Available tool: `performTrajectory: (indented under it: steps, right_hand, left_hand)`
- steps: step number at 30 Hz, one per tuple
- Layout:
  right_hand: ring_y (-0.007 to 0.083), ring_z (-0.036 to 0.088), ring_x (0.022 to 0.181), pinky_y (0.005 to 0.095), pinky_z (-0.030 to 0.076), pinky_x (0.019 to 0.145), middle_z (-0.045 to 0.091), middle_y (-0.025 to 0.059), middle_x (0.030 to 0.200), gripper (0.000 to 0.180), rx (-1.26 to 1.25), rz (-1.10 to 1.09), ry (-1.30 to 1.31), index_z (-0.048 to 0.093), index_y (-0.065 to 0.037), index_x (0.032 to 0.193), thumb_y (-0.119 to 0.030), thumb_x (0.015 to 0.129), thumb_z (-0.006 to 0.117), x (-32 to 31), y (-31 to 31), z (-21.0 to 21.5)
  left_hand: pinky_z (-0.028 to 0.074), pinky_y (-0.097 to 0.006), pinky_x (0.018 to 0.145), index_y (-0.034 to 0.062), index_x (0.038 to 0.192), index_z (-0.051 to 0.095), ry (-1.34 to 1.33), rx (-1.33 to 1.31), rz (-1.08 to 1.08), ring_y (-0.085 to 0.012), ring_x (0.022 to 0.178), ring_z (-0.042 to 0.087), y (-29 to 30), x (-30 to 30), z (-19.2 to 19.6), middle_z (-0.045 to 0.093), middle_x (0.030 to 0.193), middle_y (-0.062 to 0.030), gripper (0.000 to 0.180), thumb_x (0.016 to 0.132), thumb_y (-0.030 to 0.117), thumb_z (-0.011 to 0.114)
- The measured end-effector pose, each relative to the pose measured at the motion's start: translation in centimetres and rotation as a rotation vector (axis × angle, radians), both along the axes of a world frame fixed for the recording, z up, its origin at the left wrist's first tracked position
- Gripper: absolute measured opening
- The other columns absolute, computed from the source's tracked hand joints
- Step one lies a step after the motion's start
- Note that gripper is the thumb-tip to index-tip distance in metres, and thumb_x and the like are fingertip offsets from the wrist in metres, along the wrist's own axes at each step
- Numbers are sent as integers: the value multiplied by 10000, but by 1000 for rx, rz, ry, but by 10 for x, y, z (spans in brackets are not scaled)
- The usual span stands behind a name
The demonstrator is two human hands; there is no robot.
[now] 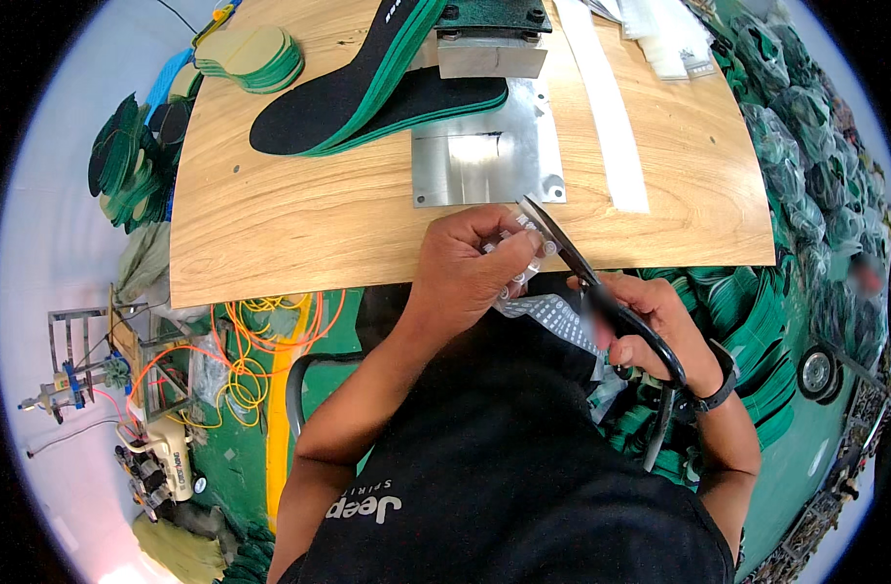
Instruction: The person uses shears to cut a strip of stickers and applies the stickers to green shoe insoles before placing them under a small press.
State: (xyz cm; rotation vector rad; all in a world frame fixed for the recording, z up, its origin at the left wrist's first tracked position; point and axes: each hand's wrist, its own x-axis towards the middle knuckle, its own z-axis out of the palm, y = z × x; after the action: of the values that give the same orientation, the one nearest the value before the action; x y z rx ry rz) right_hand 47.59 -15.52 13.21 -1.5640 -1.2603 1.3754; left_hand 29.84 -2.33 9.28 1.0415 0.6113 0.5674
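My left hand pinches a translucent sheet with small white printed marks, close to the table's front edge. The sheet's lower part hangs down in front of my black shirt, and my fingers cover some of its upper end. Scissors with black handles are gripped in my right hand, their blades pointing up and left beside my left fingertips. The blade tips reach just over the table edge. How far the blades are apart is hard to tell. A watch sits on my right wrist.
On the wooden table are a metal plate under a press block, black-and-green insoles, a beige insole stack, a white strip and clear sheets. Green insole piles lie right; hoses lie left.
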Motion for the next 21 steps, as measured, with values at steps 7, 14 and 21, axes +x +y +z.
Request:
performTrajectory:
  steps: [7, 14, 21]
  right_hand:
    - [60, 464, 557, 206, 343, 519, 482, -28, 618, 875, 53, -5, -83, 548, 21, 1209, -624, 650, 740, 2, -8, -9]
    - [57, 455, 547, 203, 320, 498, 464, -30, 595, 822, 109, 2, -89, 540, 25, 1216, -486, 635, 817, 3, -11, -12]
    - [79, 436, 570, 225, 348, 516, 473, 32, 616, 686, 104, 11, -112, 565, 13, 1156, -367, 651, 834, 1, -20, -6]
  left_hand:
    - [414, -216, 475, -8, 844, 629, 24, 69, 14, -71, 536, 526, -1, -1, -4, 610, 683, -42, 101, 853, 86, 594]
    - [394, -201, 510, -2, 780, 602, -61, 46, -62, -44, 561, 499, -3, -4, -2, 598, 692, -20, 148, 884, 89, 549]
    - [389, -199, 506, 2, 744, 591, -44, 25, -67, -42, 563, 500, -10, -4, 4, 594, 685, -21, 150, 874, 62, 545]
